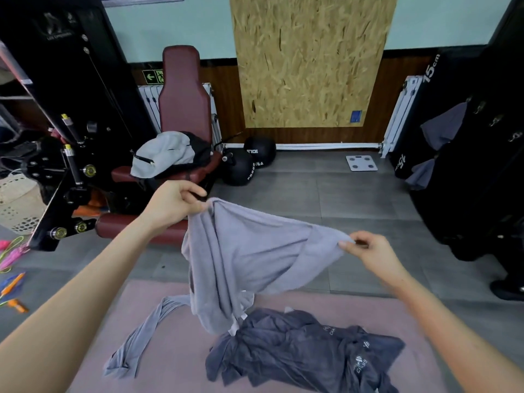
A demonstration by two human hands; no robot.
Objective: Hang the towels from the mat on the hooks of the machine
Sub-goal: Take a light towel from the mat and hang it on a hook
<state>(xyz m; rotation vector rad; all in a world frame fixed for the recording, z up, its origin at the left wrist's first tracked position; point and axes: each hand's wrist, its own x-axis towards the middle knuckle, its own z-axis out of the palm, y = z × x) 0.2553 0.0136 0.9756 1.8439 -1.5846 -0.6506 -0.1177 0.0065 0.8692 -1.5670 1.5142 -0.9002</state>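
At 3 o'clock, machine: black, cut off by the frame edge; hooks small and dim; two grey towels hang on it.
Dark towels: heaped on the mat at 6 o'clock, cut off by the bottom edge.
Light towel: centre, stretched between the hands; lower end down at the heap, contact unclear.
Left hand: pinches its 10 o'clock corner.
Right hand: pinches its 3 o'clock edge.
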